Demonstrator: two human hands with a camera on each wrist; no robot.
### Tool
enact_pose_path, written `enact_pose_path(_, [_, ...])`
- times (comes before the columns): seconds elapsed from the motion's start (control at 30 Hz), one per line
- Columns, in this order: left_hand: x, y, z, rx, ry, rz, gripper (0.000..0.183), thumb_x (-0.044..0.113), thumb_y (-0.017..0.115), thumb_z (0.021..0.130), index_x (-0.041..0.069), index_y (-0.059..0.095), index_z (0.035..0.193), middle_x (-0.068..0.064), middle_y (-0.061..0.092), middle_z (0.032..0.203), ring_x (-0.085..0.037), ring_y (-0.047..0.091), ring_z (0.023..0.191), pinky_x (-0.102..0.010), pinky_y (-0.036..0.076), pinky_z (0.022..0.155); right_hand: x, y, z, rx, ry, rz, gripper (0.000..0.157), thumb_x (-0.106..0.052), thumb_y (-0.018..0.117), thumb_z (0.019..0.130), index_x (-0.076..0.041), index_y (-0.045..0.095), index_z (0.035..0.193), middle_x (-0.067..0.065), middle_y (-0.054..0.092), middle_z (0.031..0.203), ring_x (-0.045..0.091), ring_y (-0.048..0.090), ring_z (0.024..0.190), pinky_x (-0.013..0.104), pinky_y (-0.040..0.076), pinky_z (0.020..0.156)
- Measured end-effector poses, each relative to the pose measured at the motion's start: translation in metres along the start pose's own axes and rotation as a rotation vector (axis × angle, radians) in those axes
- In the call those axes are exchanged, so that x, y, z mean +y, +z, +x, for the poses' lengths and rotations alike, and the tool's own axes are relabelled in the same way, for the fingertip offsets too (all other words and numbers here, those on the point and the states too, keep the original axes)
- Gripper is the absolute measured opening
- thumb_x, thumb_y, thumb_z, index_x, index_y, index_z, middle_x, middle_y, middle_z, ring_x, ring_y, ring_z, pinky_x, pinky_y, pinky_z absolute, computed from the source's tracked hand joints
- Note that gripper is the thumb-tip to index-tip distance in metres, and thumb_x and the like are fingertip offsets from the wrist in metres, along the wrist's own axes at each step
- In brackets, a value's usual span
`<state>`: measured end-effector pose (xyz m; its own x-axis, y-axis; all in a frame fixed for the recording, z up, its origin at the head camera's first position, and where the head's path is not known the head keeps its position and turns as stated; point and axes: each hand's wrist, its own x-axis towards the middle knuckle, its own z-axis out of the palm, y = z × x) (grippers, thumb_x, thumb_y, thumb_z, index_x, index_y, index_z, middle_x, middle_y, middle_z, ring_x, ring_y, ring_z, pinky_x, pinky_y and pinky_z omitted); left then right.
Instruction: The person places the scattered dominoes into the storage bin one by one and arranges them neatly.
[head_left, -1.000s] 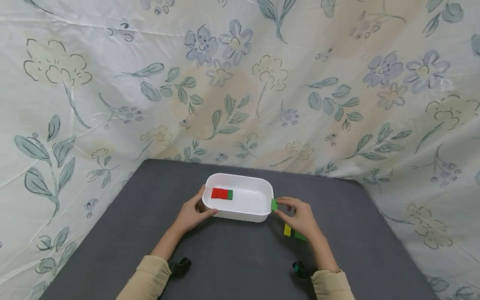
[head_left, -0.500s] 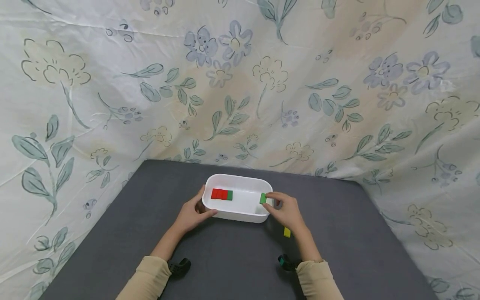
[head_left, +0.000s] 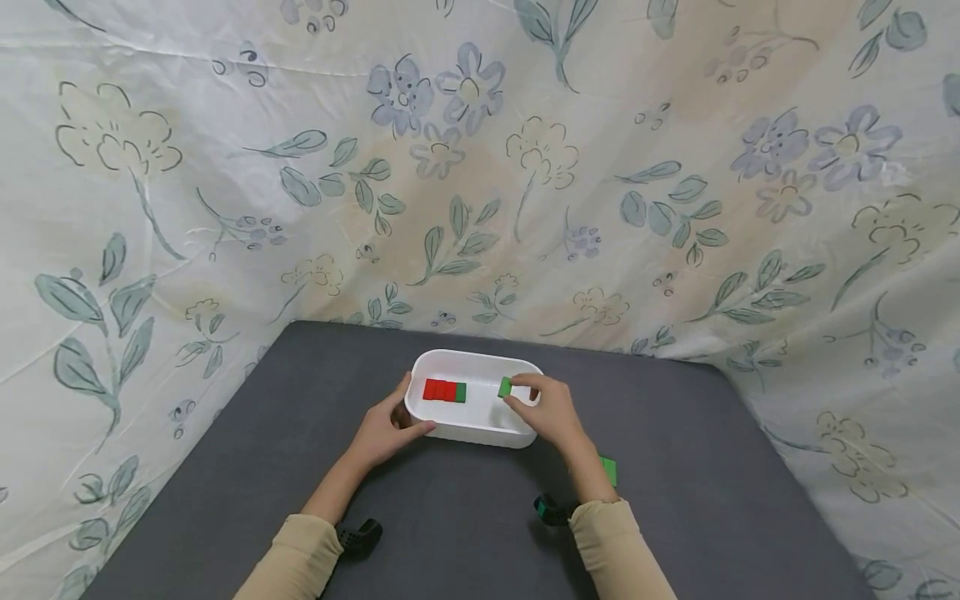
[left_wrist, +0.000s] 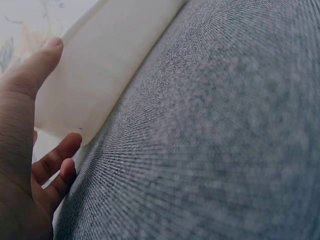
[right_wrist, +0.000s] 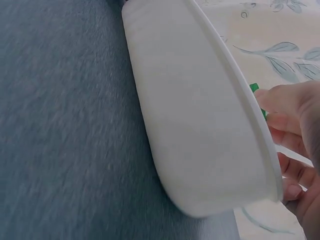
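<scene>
A white plastic tub (head_left: 480, 432) stands on the grey table. My left hand (head_left: 384, 427) holds its left end, thumb on the front rim and fingers round the end; in the left wrist view the thumb and fingertips meet the tub's wall (left_wrist: 105, 70). Above the tub's inside, toward the right, my right hand (head_left: 551, 407) pinches a green block (head_left: 505, 387) between thumb and fingers. The right wrist view shows only part of that block (right_wrist: 254, 87) behind the rim. Red blocks (head_left: 439, 390) lie in a row at the tub's left, with a darker green block (head_left: 461, 392) at the row's right end.
Green blocks (head_left: 609, 471) lie on the table to the right, partly hidden by my right forearm. A black band with a camera sits at each wrist, the left one (head_left: 362, 537) near the sleeve. A flowered cloth (head_left: 480, 167) hangs behind the table.
My right hand has carried the green block from outside the tub's right rim leftward over its inside. A yellow block on the table is now hidden behind the right arm. My left hand stays put.
</scene>
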<state>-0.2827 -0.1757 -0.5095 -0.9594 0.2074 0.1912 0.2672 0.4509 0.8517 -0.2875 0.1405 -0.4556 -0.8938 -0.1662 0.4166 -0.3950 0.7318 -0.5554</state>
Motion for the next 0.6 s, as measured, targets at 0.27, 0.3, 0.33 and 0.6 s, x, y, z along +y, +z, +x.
enact_pose_path(0.27, [-0.003, 0.000, 0.001, 0.002, 0.000, 0.001, 0.107, 0.037, 0.090, 0.086, 0.014, 0.027, 0.169, -0.002, 0.065, 0.090, -0.018, 0.056, 0.080, -0.027, 0.046, 0.068, -0.013, 0.017, 0.022, -0.058, -0.003, 0.010, 0.025, -0.017, 0.087, 0.088, -0.008, 0.083, 0.112, 0.005, 0.080, 0.113, 0.015, 0.057, 0.075, 0.029, 0.043, 0.065])
enact_pose_path(0.3, [-0.003, 0.000, 0.001, 0.001, 0.001, 0.000, 0.107, 0.037, 0.090, 0.086, 0.015, 0.027, 0.169, -0.002, 0.065, 0.091, -0.018, 0.056, 0.080, -0.027, 0.047, 0.068, -0.015, 0.019, 0.024, -0.067, -0.003, 0.004, 0.025, -0.017, 0.087, 0.088, -0.008, 0.083, 0.111, 0.005, 0.080, 0.112, 0.015, 0.056, 0.075, 0.029, 0.043, 0.066])
enact_pose_path(0.33, [-0.003, 0.000, 0.001, -0.001, 0.002, -0.001, 0.106, 0.037, 0.090, 0.087, 0.014, 0.027, 0.169, -0.002, 0.065, 0.091, -0.018, 0.056, 0.080, -0.027, 0.047, 0.068, -0.017, 0.021, 0.026, -0.078, -0.004, -0.003, 0.024, -0.017, 0.087, 0.088, -0.008, 0.083, 0.110, 0.005, 0.080, 0.112, 0.015, 0.056, 0.075, 0.030, 0.044, 0.066])
enact_pose_path(0.6, [-0.004, 0.000, 0.000, 0.003, 0.023, 0.000, 0.105, 0.035, 0.090, 0.087, 0.013, 0.029, 0.169, -0.002, 0.066, 0.092, -0.016, 0.057, 0.080, -0.026, 0.047, 0.068, -0.019, 0.036, 0.042, -0.206, -0.005, -0.096, 0.025, -0.018, 0.084, 0.091, -0.007, 0.083, 0.113, 0.006, 0.079, 0.112, 0.014, 0.056, 0.074, 0.033, 0.049, 0.071])
